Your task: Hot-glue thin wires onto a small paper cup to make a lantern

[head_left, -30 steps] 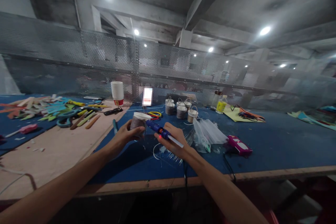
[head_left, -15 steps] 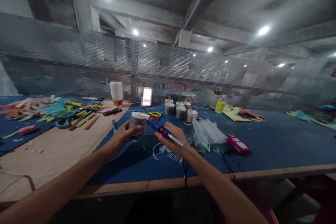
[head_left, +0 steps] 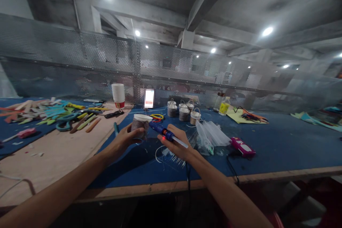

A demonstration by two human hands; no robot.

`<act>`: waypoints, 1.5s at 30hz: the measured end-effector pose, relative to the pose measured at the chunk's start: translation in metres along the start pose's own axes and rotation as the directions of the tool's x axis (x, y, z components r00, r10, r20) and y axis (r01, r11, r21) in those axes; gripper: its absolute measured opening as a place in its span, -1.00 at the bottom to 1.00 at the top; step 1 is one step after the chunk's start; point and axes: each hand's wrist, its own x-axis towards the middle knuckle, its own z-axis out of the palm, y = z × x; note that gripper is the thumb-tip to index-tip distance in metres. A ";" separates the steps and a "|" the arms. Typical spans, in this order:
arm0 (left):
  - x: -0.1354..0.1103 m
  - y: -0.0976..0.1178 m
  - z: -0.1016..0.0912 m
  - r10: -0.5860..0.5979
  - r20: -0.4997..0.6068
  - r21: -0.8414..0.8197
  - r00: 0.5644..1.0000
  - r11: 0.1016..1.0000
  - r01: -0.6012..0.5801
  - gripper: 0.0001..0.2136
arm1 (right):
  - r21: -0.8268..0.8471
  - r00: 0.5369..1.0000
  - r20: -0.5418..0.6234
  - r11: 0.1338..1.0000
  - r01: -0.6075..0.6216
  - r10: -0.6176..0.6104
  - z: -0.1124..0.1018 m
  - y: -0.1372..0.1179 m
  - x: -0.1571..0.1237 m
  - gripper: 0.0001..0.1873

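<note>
In my left hand (head_left: 127, 137) is a paper cup (head_left: 139, 124) with a white rim and a grey-brown wrapping round its side. My right hand (head_left: 178, 141) grips a blue glue gun (head_left: 165, 131), its red light lit and a clear glue stick poking out of the back end. The gun's nozzle points left at the cup's upper side; whether it touches there I cannot tell. Several small wrapped cups with handles (head_left: 184, 113) stand beyond my right hand. Scissors with yellow and red handles (head_left: 157, 117) lie behind the cup.
A stack of white paper cups (head_left: 118, 95) stands back left, near craft knives and coloured strips (head_left: 50, 110). To the right lie a clear plastic bag (head_left: 212, 137), a magenta device (head_left: 242, 147) and a yellow-labelled bottle (head_left: 224, 105). A mesh partition (head_left: 165, 67) closes the back.
Almost nothing differs. Both hands keep their hold on the cup and the glue gun, with the nozzle still beside the cup's rim; the view has shifted very slightly.
</note>
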 end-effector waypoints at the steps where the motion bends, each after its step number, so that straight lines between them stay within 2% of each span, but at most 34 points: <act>1: 0.000 0.000 0.000 0.004 -0.004 0.005 1.000 1.000 -0.004 -0.51 | 0.000 1.000 0.000 1.000 0.002 -0.002 0.000 0.001 0.000 -0.61; 8: 0.001 -0.002 0.000 -0.008 -0.007 0.001 1.000 1.000 0.008 -0.52 | -0.017 1.000 -0.002 1.000 -0.024 0.024 0.001 0.001 0.000 -0.61; 15: 0.006 -0.007 -0.005 -0.012 0.027 -0.029 1.000 0.999 0.013 -0.57 | 0.000 0.998 -0.022 0.999 -0.051 0.051 -0.002 -0.001 0.000 -0.60; 20: 0.008 -0.010 -0.007 -0.055 0.047 -0.087 0.997 0.994 0.059 -0.55 | 0.016 0.998 -0.035 0.999 -0.044 0.045 -0.002 -0.003 0.000 -0.61; 27: 0.011 -0.010 -0.010 -0.073 0.125 -0.095 0.990 0.992 0.085 -0.61 | 0.020 0.998 -0.021 0.998 -0.051 0.052 -0.001 -0.003 0.000 -0.61; 35: 0.014 -0.013 -0.014 -0.090 0.136 -0.147 0.987 0.983 0.110 -0.60 | 0.043 0.996 -0.018 0.995 -0.089 0.090 -0.003 -0.002 0.000 -0.63; 45: -0.003 0.004 -0.012 -0.062 0.207 -0.206 0.976 0.973 0.106 -0.69 | 0.067 0.986 -0.006 0.984 -0.168 0.168 -0.007 -0.008 0.001 -0.62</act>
